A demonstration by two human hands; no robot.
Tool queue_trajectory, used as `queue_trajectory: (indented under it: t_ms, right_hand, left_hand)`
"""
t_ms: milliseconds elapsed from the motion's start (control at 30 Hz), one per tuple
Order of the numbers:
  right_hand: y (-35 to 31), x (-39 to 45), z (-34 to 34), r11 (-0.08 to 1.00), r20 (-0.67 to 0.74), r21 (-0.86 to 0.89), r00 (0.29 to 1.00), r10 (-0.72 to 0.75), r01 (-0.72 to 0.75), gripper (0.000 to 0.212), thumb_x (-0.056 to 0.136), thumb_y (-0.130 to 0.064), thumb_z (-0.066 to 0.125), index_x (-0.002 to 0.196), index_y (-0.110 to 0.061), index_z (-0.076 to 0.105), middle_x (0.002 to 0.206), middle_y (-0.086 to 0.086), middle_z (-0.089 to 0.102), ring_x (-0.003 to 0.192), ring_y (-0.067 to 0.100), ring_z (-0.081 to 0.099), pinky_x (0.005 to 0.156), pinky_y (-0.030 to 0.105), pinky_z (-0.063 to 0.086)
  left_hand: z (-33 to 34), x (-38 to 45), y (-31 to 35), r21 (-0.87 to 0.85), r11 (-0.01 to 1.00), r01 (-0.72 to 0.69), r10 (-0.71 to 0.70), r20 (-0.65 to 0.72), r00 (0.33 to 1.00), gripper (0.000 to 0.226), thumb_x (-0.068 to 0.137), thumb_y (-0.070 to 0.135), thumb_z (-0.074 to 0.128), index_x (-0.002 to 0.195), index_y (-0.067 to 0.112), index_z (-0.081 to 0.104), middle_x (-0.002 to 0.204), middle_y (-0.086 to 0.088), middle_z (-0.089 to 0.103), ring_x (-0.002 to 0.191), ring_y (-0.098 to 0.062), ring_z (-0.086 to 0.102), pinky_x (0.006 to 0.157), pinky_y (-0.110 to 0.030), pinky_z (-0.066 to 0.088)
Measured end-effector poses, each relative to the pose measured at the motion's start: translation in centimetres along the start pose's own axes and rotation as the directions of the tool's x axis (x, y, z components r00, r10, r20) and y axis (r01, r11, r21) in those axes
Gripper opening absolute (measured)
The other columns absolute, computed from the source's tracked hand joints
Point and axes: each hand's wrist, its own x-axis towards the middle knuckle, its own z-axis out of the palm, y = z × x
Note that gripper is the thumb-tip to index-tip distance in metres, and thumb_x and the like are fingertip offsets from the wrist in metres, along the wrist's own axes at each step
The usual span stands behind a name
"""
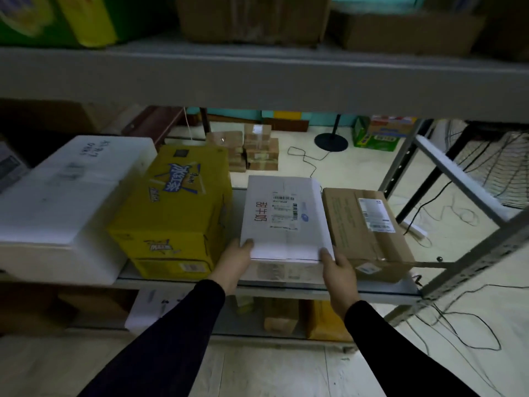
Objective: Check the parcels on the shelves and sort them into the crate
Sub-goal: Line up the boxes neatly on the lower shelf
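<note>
A white parcel (286, 216) with a shipping label and red characters lies on the middle shelf (372, 290). My left hand (236, 262) grips its near left corner, thumb on top. My right hand (337, 270) grips its near right corner, thumb on top too. A brown cardboard parcel (369, 233) with a white label sits just right of it. A yellow drinks carton (174, 213) stands to its left, and a white foam box (63, 202) is further left. No crate is in view.
The grey upper shelf (257, 75) carries cardboard boxes and a green-yellow pack. Parcels sit on the lower shelf (286, 316). A slanted metal shelf post (472, 267) rises at right. Behind the rack, taped boxes (257, 150), a stand base and loose cables lie on the floor.
</note>
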Motion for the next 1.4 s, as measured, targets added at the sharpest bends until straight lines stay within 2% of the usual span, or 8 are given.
queue_trajectory:
  t_ms: [200,367,533,700,900,1033,1267,1400]
  right_hand:
    - [-4.6,-8.3,-1.6,0.975,-0.063,0.089,0.978,-0.201,0.206,0.024,0.102,-0.035,0.057,0.121,-0.021,0.061,0.104,-0.005,0.068,0.089,0.009,0.067,0.064,0.023,0.052]
    - [-6.3,-19.0,-1.8,0.968,-0.021,0.092,0.973,-0.231,0.232,0.040,0.099,-0.053,0.054,0.119,-0.020,0.067,0.109,0.007,0.074,0.093,0.023,0.073,0.081,0.039,0.060]
    - [-5.1,-28.0,-0.8,0.978,0.027,0.106,0.983,-0.181,0.177,0.070,0.093,-0.076,0.035,0.119,-0.021,0.070,0.101,0.007,0.079,0.095,0.025,0.076,0.096,0.049,0.056]
    - [-4.5,-33.5,0.6,0.975,0.130,0.207,0.985,-0.111,0.083,0.076,0.096,-0.073,0.030,0.118,-0.011,0.068,0.102,0.013,0.078,0.097,0.030,0.075,0.097,0.050,0.056]
    - [-3.8,-35.5,3.1,0.970,0.230,0.224,0.972,0.037,-0.090,0.073,0.099,-0.071,0.023,0.114,-0.013,0.064,0.090,0.012,0.077,0.078,0.026,0.075,0.065,0.039,0.062]
    - [-3.9,-35.3,3.9,0.970,0.318,0.183,0.943,0.095,-0.159,0.075,0.100,-0.071,0.019,0.103,-0.013,0.067,0.080,0.013,0.078,0.070,0.027,0.075,0.063,0.038,0.058]
    - [-4.5,-33.7,1.9,0.978,0.433,0.114,0.895,0.108,-0.173,0.077,0.100,-0.071,0.015,0.104,-0.013,0.065,0.080,0.015,0.077,0.081,0.031,0.072,0.068,0.043,0.056]
    - [-4.6,-33.6,0.5,0.983,0.471,0.088,0.876,0.104,-0.164,0.077,0.099,-0.072,0.015,0.110,-0.015,0.064,0.083,0.014,0.078,0.077,0.029,0.074,0.061,0.039,0.059]
  left_hand:
    - [-2.0,-7.4,3.7,-0.081,0.991,-0.110,0.115,0.056,0.992,0.034,0.105,0.038,0.044,0.136,0.025,0.046,0.126,0.001,0.059,0.101,-0.018,0.059,0.078,-0.028,0.048]
    - [-7.3,-17.3,5.0,-0.075,0.982,-0.175,0.184,0.146,0.972,0.077,0.087,0.064,0.054,0.149,0.020,0.042,0.151,-0.001,0.043,0.137,-0.027,0.044,0.114,-0.041,0.032]
    - [-12.0,-25.2,3.2,-0.119,0.971,-0.208,0.228,0.191,0.955,0.049,0.103,0.054,0.033,0.104,0.020,0.068,0.087,-0.006,0.075,0.082,-0.022,0.070,0.072,-0.033,0.054]
    - [-16.1,-30.1,0.5,-0.144,0.985,-0.096,0.125,0.213,0.969,0.072,0.100,0.065,0.023,0.090,0.012,0.071,0.088,-0.014,0.076,0.087,-0.032,0.072,0.088,-0.046,0.055]
    - [-19.3,-32.4,-1.2,-0.303,0.953,-0.013,0.056,0.133,0.990,0.070,0.099,0.066,0.025,0.104,0.013,0.070,0.093,-0.016,0.076,0.094,-0.035,0.069,0.092,-0.047,0.050]
    - [-20.1,-33.3,-1.7,-0.340,0.940,-0.018,0.048,0.081,0.996,0.069,0.100,0.065,0.026,0.121,0.014,0.068,0.115,-0.021,0.071,0.108,-0.041,0.066,0.097,-0.053,0.050]
    - [-17.7,-34.9,-1.7,-0.361,0.932,-0.029,0.034,0.008,0.999,0.067,0.103,0.059,0.020,0.094,0.013,0.068,0.076,-0.014,0.075,0.072,-0.029,0.071,0.070,-0.036,0.053]
    - [-16.5,-35.7,-1.8,-0.362,0.931,-0.044,0.020,-0.070,0.997,0.058,0.105,0.051,0.023,0.099,0.011,0.064,0.088,-0.018,0.073,0.084,-0.033,0.069,0.073,-0.038,0.052]
